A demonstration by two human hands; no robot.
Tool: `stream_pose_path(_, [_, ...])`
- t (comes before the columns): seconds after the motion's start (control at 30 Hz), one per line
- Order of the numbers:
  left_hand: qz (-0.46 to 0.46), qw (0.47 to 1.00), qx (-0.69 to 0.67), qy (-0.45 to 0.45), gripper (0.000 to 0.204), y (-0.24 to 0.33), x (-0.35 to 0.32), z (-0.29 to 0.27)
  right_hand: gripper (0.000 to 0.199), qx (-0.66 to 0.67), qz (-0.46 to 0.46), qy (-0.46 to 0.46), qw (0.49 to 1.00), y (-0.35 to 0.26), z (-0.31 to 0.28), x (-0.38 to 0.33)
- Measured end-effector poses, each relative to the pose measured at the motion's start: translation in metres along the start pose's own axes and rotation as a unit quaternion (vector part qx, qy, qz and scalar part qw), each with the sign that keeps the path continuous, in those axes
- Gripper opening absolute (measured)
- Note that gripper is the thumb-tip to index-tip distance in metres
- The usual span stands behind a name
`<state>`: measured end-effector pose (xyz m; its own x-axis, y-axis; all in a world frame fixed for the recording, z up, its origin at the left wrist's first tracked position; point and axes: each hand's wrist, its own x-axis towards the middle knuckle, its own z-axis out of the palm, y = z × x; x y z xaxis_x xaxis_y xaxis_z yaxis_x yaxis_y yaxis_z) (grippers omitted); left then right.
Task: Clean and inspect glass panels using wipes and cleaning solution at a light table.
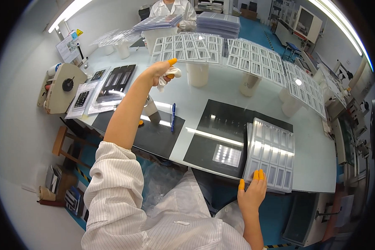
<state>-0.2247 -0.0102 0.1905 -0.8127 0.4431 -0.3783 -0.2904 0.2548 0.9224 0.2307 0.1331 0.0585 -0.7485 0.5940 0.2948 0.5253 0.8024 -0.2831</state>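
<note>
My left hand [157,74] reaches far over the table, closed around a crumpled white cloth [173,73]. Its extended index finger, in an orange finger cot, is at the near edge of a clear compartment tray [183,49] filled with pale rectangular pieces; I cannot tell if it touches. My right hand [252,196] lies with fingers stretched and thumb apart on the near left corner of a stack of clear plastic trays [272,152]. Orange cots cover its thumb and two fingers. The stack sits at the right of a black mat [221,125].
More filled trays [256,58] rest on white tubs [197,75] along the far side. A blue pen [173,118] and a bottle [150,106] stand or lie left of centre. Black panels [116,83] and a tape dispenser [60,88] occupy the left. Opposite is a person in white [187,14].
</note>
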Motion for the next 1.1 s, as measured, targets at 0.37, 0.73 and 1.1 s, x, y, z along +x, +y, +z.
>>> stream_pose_path(0.37, [0.121, 0.933, 0.317, 0.120, 0.041, -0.042, -0.013, -0.033, 0.046, -0.007, 0.017, -0.004, 1.000, -0.007, 0.003, 0.002])
stream_pose_path(0.73, [0.371, 0.713, 0.536, 0.260, 0.031, -0.133, -0.007, -0.071, 0.042, 0.029, 0.002, -0.028, 0.999, 0.004, -0.011, 0.015])
stream_pose_path(1.1, [0.348, 0.669, 0.595, 0.277, 0.022, -0.142, -0.037, -0.023, 0.036, 0.041, -0.015, -0.046, 0.998, 0.009, -0.016, 0.015])
